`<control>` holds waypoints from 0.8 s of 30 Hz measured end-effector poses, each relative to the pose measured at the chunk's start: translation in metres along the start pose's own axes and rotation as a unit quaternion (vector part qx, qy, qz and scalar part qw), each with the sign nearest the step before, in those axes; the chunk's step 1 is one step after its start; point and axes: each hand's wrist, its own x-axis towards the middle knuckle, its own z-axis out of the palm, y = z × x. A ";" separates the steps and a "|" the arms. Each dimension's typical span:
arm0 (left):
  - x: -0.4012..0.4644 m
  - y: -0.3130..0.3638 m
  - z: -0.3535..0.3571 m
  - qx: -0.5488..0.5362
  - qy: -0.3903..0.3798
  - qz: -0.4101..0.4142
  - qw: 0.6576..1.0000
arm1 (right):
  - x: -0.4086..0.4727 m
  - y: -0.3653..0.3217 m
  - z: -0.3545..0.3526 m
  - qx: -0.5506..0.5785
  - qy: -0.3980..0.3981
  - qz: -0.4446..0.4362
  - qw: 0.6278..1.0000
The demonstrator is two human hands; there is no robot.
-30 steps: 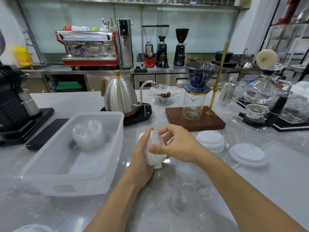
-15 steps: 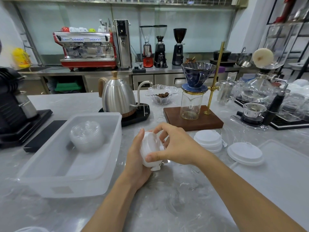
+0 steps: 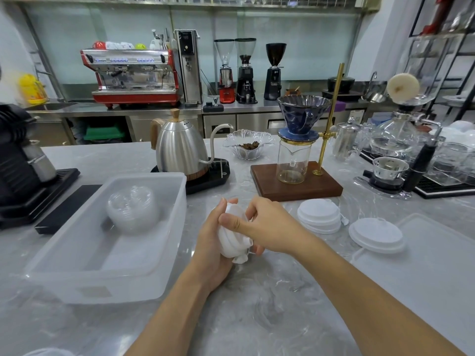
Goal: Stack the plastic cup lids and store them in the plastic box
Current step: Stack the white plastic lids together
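Both hands hold a small stack of white cup lids on edge above the marble counter. My left hand cups the stack from the left, and my right hand grips it from the right with the thumb across the front. A translucent plastic box stands just left of the hands, with a stack of clear domed lids inside at its far end. Two more stacks of white lids lie to the right: one nearer, one farther right.
The box's flat lid lies at the right edge. Behind the hands stand a steel kettle on a black base, a glass bowl, and a pour-over stand on a wooden block. A black machine sits at left.
My right hand has shifted its grip on the white lids, with the thumb now lying across the stack's front. The stack stays between both hands at the same spot.
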 end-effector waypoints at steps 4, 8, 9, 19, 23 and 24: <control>-0.002 0.001 0.002 -0.012 -0.007 -0.002 1.000 | 0.000 0.001 0.000 -0.014 0.003 -0.002 1.000; -0.001 0.002 0.000 -0.028 0.007 -0.002 1.000 | 0.002 0.001 -0.002 -0.085 -0.007 -0.042 0.995; -0.001 0.003 -0.001 -0.034 0.008 0.000 0.999 | 0.003 0.001 -0.008 -0.089 -0.026 -0.049 0.995; -0.003 0.003 -0.001 -0.026 0.029 -0.006 0.999 | 0.006 0.056 -0.105 -0.161 0.122 0.035 0.979; -0.003 0.003 -0.001 -0.007 0.034 -0.007 0.999 | 0.002 0.075 -0.123 -0.195 0.070 0.086 0.974; -0.003 0.003 -0.001 -0.007 0.039 -0.005 0.999 | 0.001 0.076 -0.124 -0.208 0.044 0.095 0.972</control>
